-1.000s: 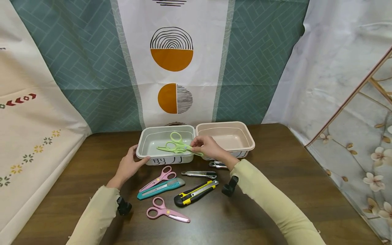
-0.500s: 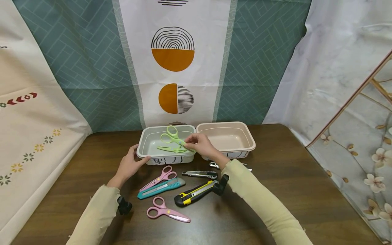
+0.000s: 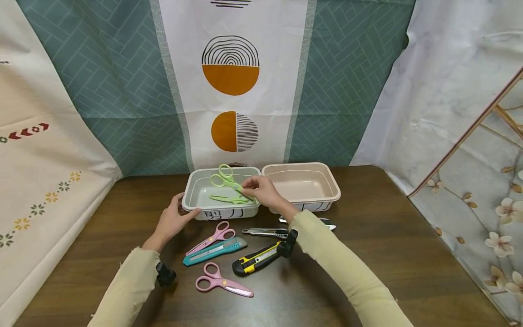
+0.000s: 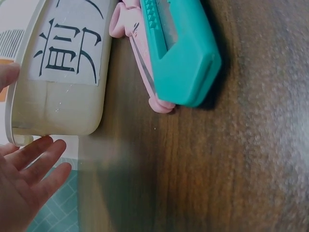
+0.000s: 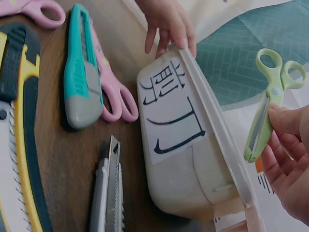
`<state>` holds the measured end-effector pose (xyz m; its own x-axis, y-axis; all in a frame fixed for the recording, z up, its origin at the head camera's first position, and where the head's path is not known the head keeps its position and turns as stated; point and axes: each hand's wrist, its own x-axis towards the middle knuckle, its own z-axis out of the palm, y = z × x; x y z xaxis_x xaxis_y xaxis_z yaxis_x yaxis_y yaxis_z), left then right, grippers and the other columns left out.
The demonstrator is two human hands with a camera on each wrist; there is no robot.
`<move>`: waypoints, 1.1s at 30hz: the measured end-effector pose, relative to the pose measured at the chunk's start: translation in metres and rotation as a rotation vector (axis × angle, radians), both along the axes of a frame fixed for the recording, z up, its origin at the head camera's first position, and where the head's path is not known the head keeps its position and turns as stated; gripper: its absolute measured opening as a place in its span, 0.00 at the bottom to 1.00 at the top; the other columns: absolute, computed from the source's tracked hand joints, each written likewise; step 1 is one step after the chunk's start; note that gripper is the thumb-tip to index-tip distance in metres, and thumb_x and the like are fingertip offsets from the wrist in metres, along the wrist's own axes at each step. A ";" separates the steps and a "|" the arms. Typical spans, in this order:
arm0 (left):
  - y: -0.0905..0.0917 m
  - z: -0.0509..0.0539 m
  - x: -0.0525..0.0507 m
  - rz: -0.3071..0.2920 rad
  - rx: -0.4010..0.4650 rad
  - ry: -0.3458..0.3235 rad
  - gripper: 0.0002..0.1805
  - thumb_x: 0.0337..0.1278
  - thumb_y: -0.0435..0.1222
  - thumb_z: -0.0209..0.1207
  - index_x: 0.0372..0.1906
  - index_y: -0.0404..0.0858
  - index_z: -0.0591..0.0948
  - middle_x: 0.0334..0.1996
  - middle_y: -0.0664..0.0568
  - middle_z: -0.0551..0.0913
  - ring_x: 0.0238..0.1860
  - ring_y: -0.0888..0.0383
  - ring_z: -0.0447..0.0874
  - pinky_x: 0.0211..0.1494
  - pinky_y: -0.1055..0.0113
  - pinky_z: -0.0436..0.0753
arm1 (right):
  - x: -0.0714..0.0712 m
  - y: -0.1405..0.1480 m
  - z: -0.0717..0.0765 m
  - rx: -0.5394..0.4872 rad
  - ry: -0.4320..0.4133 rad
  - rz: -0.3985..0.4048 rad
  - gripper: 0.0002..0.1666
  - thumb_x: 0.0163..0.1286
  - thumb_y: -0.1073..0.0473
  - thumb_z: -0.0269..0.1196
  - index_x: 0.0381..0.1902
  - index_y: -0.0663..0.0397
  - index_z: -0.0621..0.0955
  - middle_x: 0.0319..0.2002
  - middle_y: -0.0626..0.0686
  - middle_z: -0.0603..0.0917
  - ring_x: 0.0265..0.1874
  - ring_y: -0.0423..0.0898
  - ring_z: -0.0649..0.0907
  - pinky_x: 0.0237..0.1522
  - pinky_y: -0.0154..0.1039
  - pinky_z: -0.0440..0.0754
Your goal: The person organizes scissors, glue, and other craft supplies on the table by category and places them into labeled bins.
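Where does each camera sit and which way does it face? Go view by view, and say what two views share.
Head: on the person's head, facing forward and down over the table; left grip, right grip and sleeves show.
Left wrist: on that wrist, facing the front of the gray box; part of the left grip shows.
Right wrist: on that wrist, facing the box and held green scissors; both grips show.
Shared: both wrist views show the label and teal cutter.

Left arm (image 3: 126, 285) extended forward, left hand (image 3: 172, 221) held with thumb (image 4: 7, 75) and fingers (image 4: 52, 183) spread apart, right arm (image 3: 347, 270) angled inward, right hand (image 3: 263, 192) pinched.
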<state>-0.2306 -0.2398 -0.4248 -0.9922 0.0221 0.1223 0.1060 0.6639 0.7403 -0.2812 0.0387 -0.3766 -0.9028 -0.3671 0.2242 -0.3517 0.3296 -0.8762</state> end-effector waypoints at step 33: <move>0.001 0.002 0.001 0.004 0.004 0.006 0.46 0.51 0.53 0.59 0.66 0.32 0.53 0.55 0.33 0.70 0.51 0.43 0.73 0.49 0.50 0.74 | -0.017 -0.005 -0.006 0.127 0.057 0.149 0.06 0.57 0.67 0.64 0.32 0.66 0.83 0.27 0.55 0.83 0.23 0.35 0.75 0.30 0.29 0.73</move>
